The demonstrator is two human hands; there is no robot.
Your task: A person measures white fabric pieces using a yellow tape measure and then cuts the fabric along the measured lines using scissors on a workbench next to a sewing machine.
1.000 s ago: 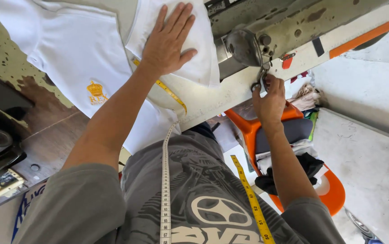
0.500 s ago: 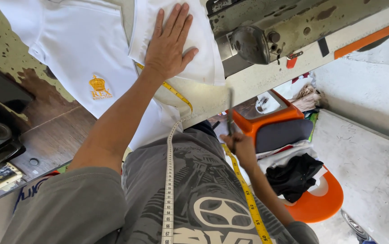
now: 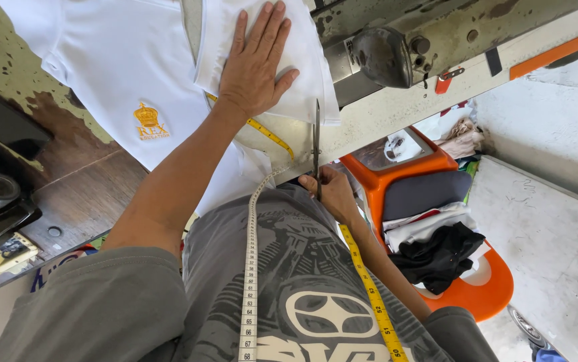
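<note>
The left hand [image 3: 254, 64] lies flat, fingers spread, pressing the folded white cloth [image 3: 302, 80] on the tabletop [image 3: 396, 107] at 12 o'clock. The right hand [image 3: 332, 194], at 3 o'clock of centre, grips scissors [image 3: 316, 144] pointing up at the cloth's edge; trimming looks in hand, calling for steady alignment.

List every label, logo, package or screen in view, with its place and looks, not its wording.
Embroidered crest: on the white shirt, left of the left hand; golden crown over lettering.
Small packet: far left edge, on the dark tray; flat, yellowish with a dark picture.
No screens in view.
</note>
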